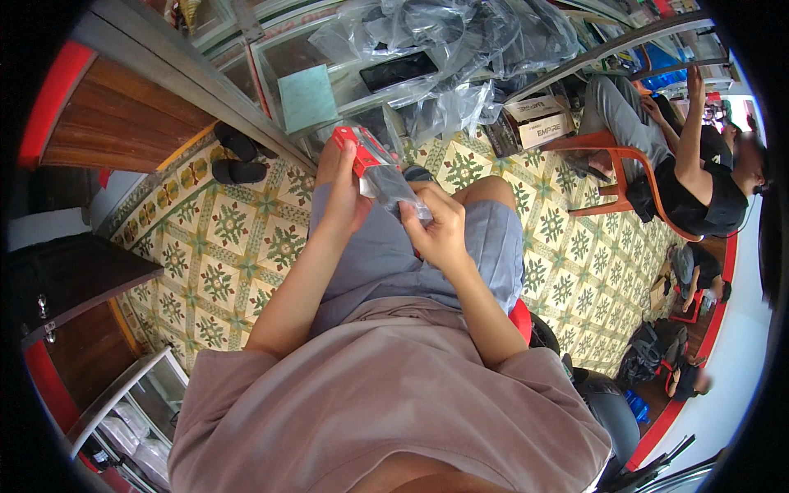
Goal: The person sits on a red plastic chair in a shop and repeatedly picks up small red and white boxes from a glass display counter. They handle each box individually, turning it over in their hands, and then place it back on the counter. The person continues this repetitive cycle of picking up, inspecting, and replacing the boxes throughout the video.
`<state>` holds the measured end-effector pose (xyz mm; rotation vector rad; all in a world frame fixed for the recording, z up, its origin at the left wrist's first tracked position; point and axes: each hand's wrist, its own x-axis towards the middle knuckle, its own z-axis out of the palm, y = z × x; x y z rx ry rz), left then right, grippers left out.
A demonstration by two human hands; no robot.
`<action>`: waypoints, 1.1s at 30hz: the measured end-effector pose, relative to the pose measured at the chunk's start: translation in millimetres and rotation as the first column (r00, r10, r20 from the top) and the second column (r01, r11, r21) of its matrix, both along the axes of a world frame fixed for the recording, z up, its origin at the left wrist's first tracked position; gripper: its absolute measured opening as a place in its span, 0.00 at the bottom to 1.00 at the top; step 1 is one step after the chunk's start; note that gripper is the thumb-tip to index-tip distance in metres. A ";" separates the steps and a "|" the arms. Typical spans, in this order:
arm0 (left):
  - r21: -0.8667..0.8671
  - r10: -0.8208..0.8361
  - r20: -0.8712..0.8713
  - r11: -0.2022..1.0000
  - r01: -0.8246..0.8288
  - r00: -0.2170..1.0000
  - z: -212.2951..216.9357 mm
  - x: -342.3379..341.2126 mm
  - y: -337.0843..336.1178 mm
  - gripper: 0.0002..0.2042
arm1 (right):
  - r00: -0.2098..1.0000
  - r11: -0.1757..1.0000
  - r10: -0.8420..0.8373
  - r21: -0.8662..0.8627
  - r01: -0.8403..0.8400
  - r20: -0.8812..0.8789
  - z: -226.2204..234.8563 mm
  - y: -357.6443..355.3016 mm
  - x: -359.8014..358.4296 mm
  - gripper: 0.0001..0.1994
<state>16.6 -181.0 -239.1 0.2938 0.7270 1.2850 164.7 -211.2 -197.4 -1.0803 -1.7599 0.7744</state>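
Above my lap, both hands are on a slim package with a red end (355, 141) and a clear plastic sleeve (393, 184). My left hand (343, 191) is closed round its red end, thumb along the side. At the lower end, my right hand (439, 226) pinches the plastic sleeve between thumb and fingers. What lies inside the sleeve is hard to make out. Just beyond the package, on a glass counter (279, 51), lie a pale green square sheet (307, 97) and a black phone (399, 71).
Crumpled clear plastic bags (493, 37) cover the counter's right part. A cardboard box (538, 123) stands on the tiled floor (218, 279). Black sandals (238, 171) lie at left. To the right, a person sits on an orange chair (612, 148); other people are farther along the wall.
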 end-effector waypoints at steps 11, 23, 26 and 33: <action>-0.002 -0.051 -0.014 0.999 0.051 0.999 3.8 -3.1 -2.1 0.26 | 0.993 0.997 -0.062 0.056 0.057 0.099 4.2 19.4 -21.0 0.08; -0.043 -0.017 0.059 0.999 0.020 0.998 10.7 0.4 -4.6 0.28 | 0.996 0.997 -0.017 0.081 0.010 0.082 14.0 20.6 -20.9 0.12; -0.063 0.039 0.163 0.998 -0.029 0.986 0.4 -1.7 -0.9 0.23 | 0.982 0.958 0.088 0.256 -0.129 0.166 4.9 25.4 -16.6 0.13; -0.029 0.034 0.063 0.999 -0.032 0.997 -0.3 -1.9 -2.4 0.26 | 0.922 0.938 0.029 0.308 -0.158 0.386 8.9 29.4 -15.9 0.14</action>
